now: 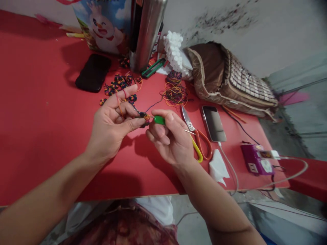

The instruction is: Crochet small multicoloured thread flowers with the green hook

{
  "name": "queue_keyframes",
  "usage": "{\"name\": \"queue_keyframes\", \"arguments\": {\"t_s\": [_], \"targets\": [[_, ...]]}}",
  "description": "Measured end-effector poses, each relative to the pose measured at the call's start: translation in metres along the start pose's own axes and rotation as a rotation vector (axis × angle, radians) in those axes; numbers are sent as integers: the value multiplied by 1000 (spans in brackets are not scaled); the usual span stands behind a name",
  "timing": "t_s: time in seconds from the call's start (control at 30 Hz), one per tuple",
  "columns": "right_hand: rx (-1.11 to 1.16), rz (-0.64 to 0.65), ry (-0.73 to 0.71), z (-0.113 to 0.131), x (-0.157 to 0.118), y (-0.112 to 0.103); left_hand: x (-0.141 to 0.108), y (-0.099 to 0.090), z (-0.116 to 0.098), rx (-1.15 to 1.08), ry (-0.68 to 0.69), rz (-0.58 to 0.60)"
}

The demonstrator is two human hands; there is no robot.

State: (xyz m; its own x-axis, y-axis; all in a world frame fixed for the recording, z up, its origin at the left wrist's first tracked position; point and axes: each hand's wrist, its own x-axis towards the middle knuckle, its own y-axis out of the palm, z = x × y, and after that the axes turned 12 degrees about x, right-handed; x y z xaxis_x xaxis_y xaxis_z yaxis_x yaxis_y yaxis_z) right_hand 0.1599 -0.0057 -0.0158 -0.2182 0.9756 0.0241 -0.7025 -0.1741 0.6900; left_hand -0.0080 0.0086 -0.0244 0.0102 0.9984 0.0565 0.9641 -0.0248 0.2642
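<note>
My left hand (112, 120) pinches a small piece of crochet (145, 119) in dark blue and orange between thumb and fingers. Orange yarn (119, 103) loops around its raised index finger. In my right hand (172, 136) is a crochet hook (159, 120) with a green grip. The hook's metal tip reaches into the crochet piece, and its other end sticks out behind the hand. A dark strand runs from the work to a tangle of multicoloured yarn (175, 92) on the red table. Several small crocheted flowers (120, 81) lie beyond my left hand.
On the red table (38, 136) lie a black phone (94, 72), scissors (195, 132), a charging phone (214, 123) and a crumpled tissue (218, 166). A metal flask (148, 34), a green box cutter (153, 68) and a brown cushion (230, 73) stand behind. A purple power adapter (255, 159) sits right.
</note>
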Motion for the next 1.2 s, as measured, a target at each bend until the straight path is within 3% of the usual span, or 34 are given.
{"name": "queue_keyframes", "arguments": {"t_s": [0.13,0.37,0.77,1.2], "targets": [[-21,-16,-28,-5,1,-1,-2,0,1,40,-6,-17],[-107,104,-63,-3,2,-9,-2,-3,-1,89,41,-27],[99,-24,171,-2,8,-8,3,-6,3,122,60,-38],[7,4,90,0,5,-6,4,-4,1,124,101,-84]]}}
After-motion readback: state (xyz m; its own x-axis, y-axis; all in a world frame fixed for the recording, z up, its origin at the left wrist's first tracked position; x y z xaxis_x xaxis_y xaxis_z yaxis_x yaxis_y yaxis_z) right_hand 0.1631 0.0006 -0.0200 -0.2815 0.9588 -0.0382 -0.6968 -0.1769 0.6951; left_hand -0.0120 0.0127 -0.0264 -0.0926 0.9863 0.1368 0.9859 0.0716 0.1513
